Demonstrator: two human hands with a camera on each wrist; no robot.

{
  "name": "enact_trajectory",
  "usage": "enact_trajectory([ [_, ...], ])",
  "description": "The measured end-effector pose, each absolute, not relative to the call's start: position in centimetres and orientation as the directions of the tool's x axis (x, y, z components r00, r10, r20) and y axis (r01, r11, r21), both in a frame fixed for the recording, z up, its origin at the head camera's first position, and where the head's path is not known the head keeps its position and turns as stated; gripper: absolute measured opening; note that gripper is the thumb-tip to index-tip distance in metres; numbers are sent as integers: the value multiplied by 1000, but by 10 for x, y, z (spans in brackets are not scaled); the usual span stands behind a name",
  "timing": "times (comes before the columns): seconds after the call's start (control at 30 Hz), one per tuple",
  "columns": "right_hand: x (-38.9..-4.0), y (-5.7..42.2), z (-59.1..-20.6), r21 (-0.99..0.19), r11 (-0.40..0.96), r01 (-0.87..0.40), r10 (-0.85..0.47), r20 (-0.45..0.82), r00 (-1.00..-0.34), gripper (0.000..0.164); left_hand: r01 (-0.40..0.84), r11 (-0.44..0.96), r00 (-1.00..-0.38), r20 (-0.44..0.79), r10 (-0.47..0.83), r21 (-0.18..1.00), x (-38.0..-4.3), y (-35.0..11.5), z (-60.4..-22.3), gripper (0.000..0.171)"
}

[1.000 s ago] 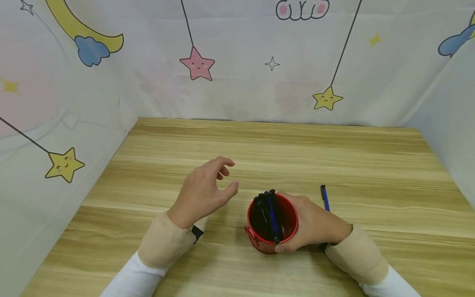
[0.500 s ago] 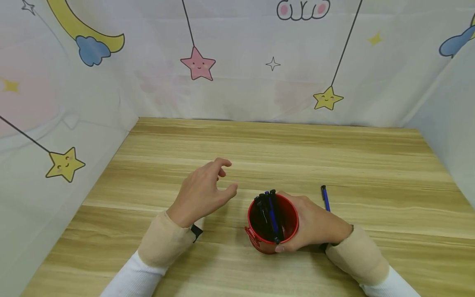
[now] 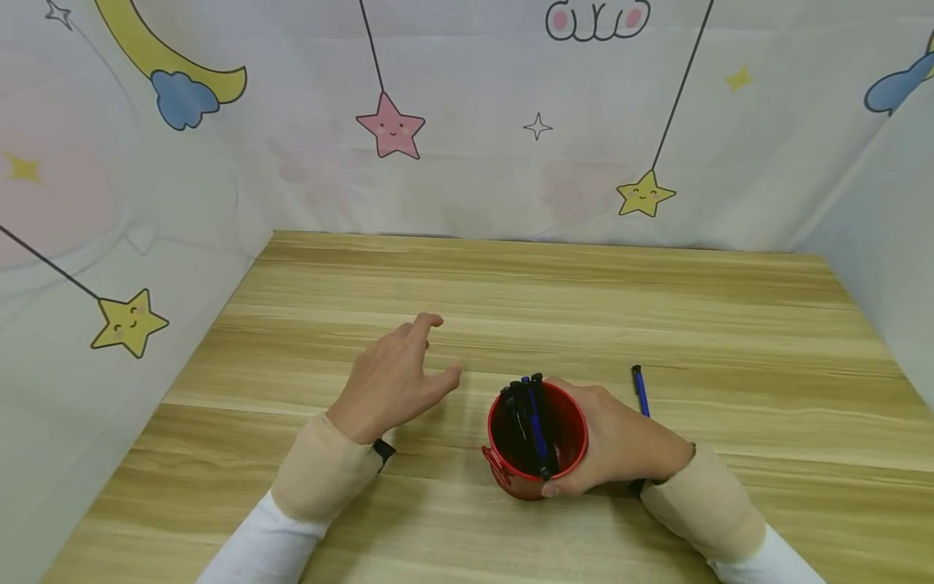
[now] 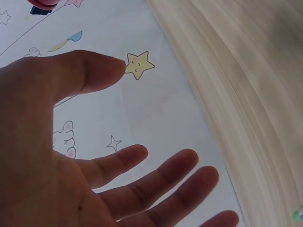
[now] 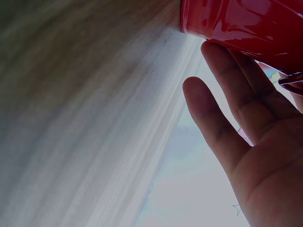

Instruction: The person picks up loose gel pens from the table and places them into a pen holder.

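Note:
My right hand (image 3: 620, 438) grips a small red metal bucket (image 3: 521, 487) by its right side, thumb at the near rim and fingers behind it. Several black and blue pens (image 3: 536, 426) lean together inside, their tops at the far rim. In the right wrist view, fingertips lie against the glossy red wall of the bucket (image 5: 246, 28), while one finger stands off it. To the bucket's left, my left hand (image 3: 394, 381) hovers over the table with fingers loosely bent. The left wrist view shows nothing between thumb and fingers (image 4: 175, 184).
One blue pen with a black end (image 3: 640, 389) lies on the wooden table (image 3: 511, 300) beyond my right wrist, partly hidden by it. A white printed cloth (image 3: 467, 178) walls the table at the back and on both sides.
My left hand has drifted slightly left, away from the bucket. The right hand, the bucket and the pens stay put.

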State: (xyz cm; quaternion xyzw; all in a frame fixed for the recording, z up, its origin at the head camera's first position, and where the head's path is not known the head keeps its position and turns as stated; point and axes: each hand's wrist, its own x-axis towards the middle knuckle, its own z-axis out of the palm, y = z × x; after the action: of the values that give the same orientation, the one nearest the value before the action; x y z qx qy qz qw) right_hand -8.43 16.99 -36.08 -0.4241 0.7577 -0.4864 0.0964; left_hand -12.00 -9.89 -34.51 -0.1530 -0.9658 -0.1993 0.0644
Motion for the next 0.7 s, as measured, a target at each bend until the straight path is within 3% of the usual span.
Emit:
enact_trajectory([
  [0.5,-82,168,-354,-824,164,-542,-737,264,-623,74,258,942,-958,180,222,215,-126,-109,-354,66],
  [0.7,-89,173,-379,-813,182,-552,-738,258,-624,78,201,966,-978,94,187,163,-129,-114,-357,68],
])
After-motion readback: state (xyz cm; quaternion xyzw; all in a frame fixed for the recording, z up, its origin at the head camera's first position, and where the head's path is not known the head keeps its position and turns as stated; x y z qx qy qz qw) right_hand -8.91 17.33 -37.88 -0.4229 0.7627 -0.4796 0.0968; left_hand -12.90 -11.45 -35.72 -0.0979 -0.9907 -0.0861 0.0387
